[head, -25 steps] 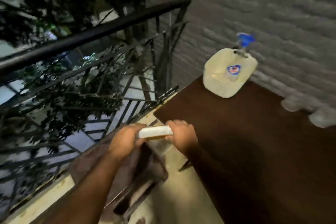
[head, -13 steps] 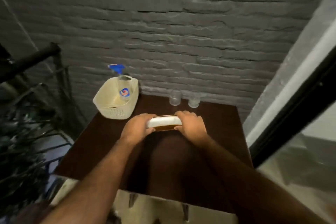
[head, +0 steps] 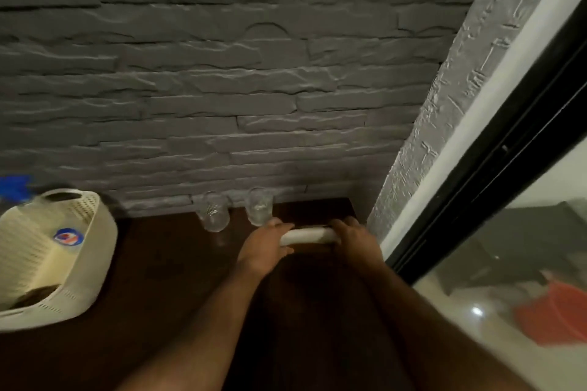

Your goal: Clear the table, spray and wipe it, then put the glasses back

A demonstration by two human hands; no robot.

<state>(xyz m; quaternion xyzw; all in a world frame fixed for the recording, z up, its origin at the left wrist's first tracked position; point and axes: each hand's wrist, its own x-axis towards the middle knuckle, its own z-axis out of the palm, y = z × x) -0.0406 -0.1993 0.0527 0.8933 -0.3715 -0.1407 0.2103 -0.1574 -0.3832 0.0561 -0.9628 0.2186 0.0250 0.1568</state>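
Note:
My left hand [head: 266, 244] and my right hand [head: 352, 238] each grip one end of a white flat object [head: 308, 235], whose shape I cannot make out. They hold it low over the far right corner of the dark brown table [head: 165, 263]. I cannot tell whether it touches the tabletop. Two clear glasses stand upright against the wall, one [head: 214, 213] to the left and the other [head: 259, 208] just behind my left hand.
A cream perforated basket [head: 79, 267] sits on the table's left side. It holds a spray bottle with a blue head [head: 14, 186]. A grey stone wall backs the table. A black-framed glass door [head: 495, 168] runs along the right, with something red [head: 559, 311] behind it.
The view swung from the balcony railing to the table and wall. Both hands carried the white object from the table's left edge across to its far right corner, beside the glasses.

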